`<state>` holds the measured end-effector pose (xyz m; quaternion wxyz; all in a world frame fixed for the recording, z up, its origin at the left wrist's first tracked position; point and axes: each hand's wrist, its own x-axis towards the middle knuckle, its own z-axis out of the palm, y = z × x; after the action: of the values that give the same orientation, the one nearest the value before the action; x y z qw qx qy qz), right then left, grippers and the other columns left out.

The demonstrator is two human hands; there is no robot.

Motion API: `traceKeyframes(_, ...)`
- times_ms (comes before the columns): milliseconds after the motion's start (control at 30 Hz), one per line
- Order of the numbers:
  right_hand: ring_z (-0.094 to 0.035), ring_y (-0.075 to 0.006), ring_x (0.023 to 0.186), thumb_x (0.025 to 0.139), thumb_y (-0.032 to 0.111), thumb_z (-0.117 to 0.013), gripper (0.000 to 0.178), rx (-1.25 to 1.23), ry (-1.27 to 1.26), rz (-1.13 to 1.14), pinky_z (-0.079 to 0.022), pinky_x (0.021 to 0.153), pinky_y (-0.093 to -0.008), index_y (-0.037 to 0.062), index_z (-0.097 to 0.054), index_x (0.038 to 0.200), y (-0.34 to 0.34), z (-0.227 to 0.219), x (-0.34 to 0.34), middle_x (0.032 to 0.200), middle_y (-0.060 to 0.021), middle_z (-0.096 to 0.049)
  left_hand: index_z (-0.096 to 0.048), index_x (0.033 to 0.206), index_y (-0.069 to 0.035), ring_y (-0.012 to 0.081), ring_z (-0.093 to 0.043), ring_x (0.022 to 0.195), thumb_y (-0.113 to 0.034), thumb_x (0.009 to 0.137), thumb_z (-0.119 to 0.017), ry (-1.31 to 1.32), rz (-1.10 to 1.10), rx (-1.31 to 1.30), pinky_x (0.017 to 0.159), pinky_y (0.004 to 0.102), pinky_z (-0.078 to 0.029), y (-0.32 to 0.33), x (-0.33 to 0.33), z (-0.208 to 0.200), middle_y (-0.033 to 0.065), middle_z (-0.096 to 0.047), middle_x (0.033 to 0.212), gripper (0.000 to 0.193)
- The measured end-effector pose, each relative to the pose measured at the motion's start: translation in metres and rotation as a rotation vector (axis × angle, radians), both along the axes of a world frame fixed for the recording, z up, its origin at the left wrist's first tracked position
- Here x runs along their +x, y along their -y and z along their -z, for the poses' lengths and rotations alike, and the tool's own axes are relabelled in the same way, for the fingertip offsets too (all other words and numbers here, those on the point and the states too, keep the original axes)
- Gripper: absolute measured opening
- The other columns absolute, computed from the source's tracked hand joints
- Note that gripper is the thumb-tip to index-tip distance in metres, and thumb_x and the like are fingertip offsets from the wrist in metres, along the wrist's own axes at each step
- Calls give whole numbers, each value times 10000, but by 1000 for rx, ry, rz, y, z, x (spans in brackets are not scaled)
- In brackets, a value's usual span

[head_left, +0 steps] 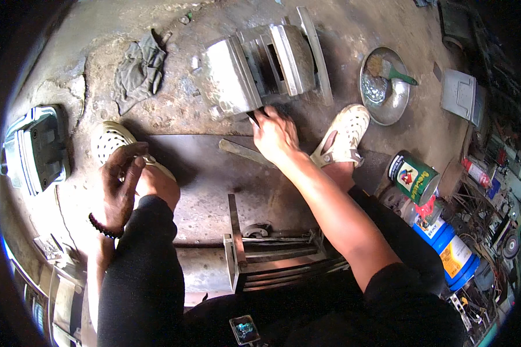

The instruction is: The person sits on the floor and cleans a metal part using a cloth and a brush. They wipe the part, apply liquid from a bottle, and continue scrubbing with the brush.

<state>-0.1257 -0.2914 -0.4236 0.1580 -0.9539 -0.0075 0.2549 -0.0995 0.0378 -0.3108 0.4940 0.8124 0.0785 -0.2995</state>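
Note:
My right hand [275, 136] reaches forward to the lower edge of a large silver metal housing [230, 75] that lies on the floor. Its fingers are closed round a small dark thing against that edge; the hand hides most of it. My left hand [120, 188], with a dark bead bracelet [105, 228] at the wrist, hangs beside my left knee. Nothing shows in its loosely bent fingers, and the thumb stands apart from them. A flat wooden stick [244, 152] lies under my right wrist.
Beyond my right shoe [344, 134] sits a metal basin [400, 110] holding a green-handled brush [400, 76] and liquid. A grey rag [138, 72] lies at far left. A green can [414, 176] and blue bucket [454, 257] stand at right. A slatted stool [281, 263] is below me.

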Motion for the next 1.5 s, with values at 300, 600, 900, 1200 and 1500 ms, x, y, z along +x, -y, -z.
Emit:
traceKeyframes(300, -648, -390, 969, 907, 201, -561, 492, 64, -47, 21, -445, 994, -535, 117, -509, 1389, 0, -3, 4, 1197, -195, -593, -598, 1213, 22, 149, -590, 968, -165, 1000, -527, -25, -4, -41, 892, 289, -466, -3, -4, 3, 97, -665, 1102, 292)
traceKeyframes(600, -649, -397, 911, 915, 207, -572, 334, -33, -37, -42, -484, 887, -528, 87, -620, 1224, -2, -3, -1, 1096, -190, -607, -596, 1215, 30, 160, -602, 1008, -183, 989, -549, 28, -12, -49, 890, 292, -471, -2, 0, 1, 108, -665, 1114, 314)
traceKeyframes(900, -647, -389, 962, 941, 246, -554, 442, -36, -27, -121, -470, 921, -559, 84, -543, 1353, 1, -6, 4, 1113, -198, -599, -609, 1198, 30, 164, -597, 1037, -148, 983, -542, 34, -3, -48, 917, 303, -463, -1, 0, -1, 113, -661, 1136, 287)
traceKeyframes(1200, -650, -385, 911, 924, 201, -567, 431, 4, 140, -59, -483, 910, -531, 84, -558, 1339, -2, -3, 0, 1074, -197, -607, -600, 1210, 33, 150, -596, 1007, -140, 990, -531, 23, 12, -59, 908, 286, -460, 4, 5, -1, 105, -660, 1110, 288)
traceKeyframes(1500, -628, -397, 1029, 915, 185, -538, 475, -27, -31, -52, -448, 982, -529, 88, -517, 1380, -2, -9, 4, 1208, -229, -585, -622, 1170, 17, 196, -613, 1016, -128, 965, -561, 18, 33, -67, 907, 315, -472, 9, 7, -5, 128, -667, 1087, 258)
